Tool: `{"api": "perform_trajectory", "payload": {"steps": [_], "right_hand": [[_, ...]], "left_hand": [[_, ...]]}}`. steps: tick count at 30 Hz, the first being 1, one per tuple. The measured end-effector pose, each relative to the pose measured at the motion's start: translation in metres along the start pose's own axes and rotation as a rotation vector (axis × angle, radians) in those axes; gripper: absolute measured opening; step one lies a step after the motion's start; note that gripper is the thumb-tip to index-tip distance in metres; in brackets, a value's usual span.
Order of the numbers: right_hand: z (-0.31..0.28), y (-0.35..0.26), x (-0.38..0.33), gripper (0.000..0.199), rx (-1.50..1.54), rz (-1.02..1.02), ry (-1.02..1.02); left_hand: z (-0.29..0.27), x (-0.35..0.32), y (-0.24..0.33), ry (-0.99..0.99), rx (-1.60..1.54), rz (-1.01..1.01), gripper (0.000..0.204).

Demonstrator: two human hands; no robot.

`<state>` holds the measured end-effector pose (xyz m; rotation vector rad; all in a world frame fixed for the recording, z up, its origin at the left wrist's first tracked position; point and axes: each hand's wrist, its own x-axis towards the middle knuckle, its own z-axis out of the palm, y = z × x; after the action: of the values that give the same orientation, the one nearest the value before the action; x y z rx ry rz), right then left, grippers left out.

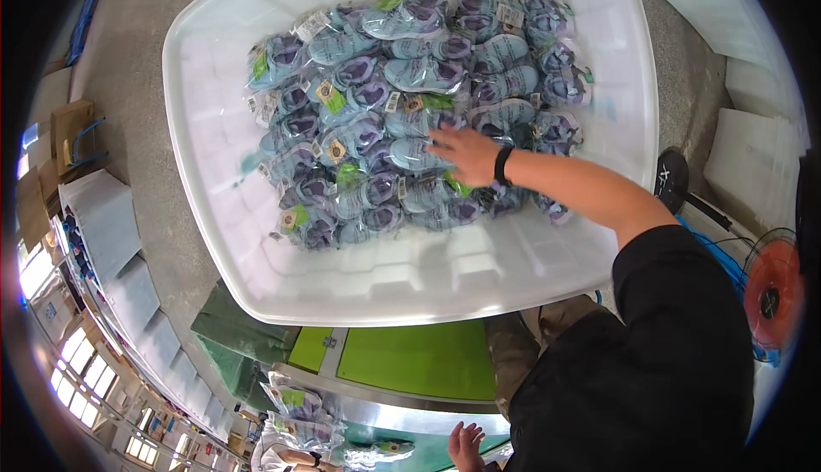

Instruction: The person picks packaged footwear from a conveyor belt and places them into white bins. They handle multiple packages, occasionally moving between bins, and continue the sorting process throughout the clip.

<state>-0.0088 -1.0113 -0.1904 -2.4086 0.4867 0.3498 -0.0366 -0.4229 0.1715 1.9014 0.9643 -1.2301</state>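
A big white bin (214, 190) fills the workshop floor. Inside it, the right hand (466, 154) rests flat, grip open and holding nothing, on bagged blue-purple shoes (376, 121). The left hand (466, 448), below the bin, hangs loosely open.

Bright, even daylight, strongest from windows (73, 361) at lower left. The white bin (214, 130) glares. Fisheye bends straight edges; corners fall black. The right hand (466, 154) is motion-blurred.

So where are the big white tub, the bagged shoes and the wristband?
white tub (393, 288), head view, near rim.
bagged shoes (423, 74), head view, a bag atop the pile.
wristband (503, 165), head view, band on the reaching arm.
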Motion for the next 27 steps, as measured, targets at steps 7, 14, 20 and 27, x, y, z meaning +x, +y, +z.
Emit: {"api": "perform_trajectory", "payload": {"steps": [7, 14, 20, 27], "right_hand": [[-0.012, -0.037, 0.046, 0.074, 0.083, 0.499, -0.247], [-0.033, -0.08, 0.015, 0.067, 0.158, 0.276, -0.224], [0.025, -0.078, -0.133, 0.048, 0.049, 0.14, -0.212], [0.032, -0.038, -0.268, 0.023, 0.015, 0.086, -0.199]], "left_hand": [[-0.006, -0.003, -0.019, -0.03, -0.041, 0.081, 0.044], [-0.036, 0.01, -0.074, -0.064, -0.171, 0.181, 0.047], [-0.071, 0.063, -0.139, -0.012, -0.245, 0.23, 0.039], [-0.126, 0.127, -0.192, 0.171, -0.542, 0.296, 0.042]]}}
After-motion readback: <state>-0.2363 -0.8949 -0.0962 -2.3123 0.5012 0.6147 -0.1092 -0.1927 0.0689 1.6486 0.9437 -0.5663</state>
